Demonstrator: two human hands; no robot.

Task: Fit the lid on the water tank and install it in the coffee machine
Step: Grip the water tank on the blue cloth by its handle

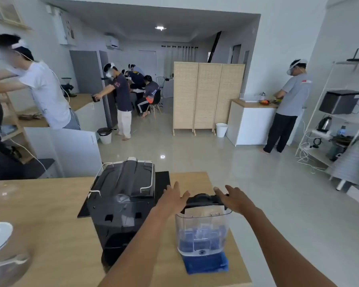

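Both bare hands meet at the top of the clear plastic water tank. The left hand lies palm down with fingers spread and extended, its fingertips touching the left end of the black plastic lid; it is not closed around anything. The right hand is likewise flat and spread, fingers resting on the right end of the lid, thumb pointing inward. Whether either hand grips the lid's edge from below cannot be told.

The lid sits across the tank's open rim, its black dome showing between the two hands. The tank stands upright on a folded blue cloth, which lies near the right end of the light wooden countertop. Through the clear wall the blue of the cloth shows in the lower part; whether the tank holds water cannot be told. A pale label or inner fitting shows behind the upper wall.

Just left of the tank, apart from it, stands the black coffee machine on a flat black mat. Its top carries a ribbed black plate bounded by a chrome wire rail.

At the lower left edge stands a clear glass bowl, blurred, holding a white object of uncertain kind.

Beyond the counter, several people wearing headsets work at other counters; a folding woven screen stands mid-room, with a white bin beside it.
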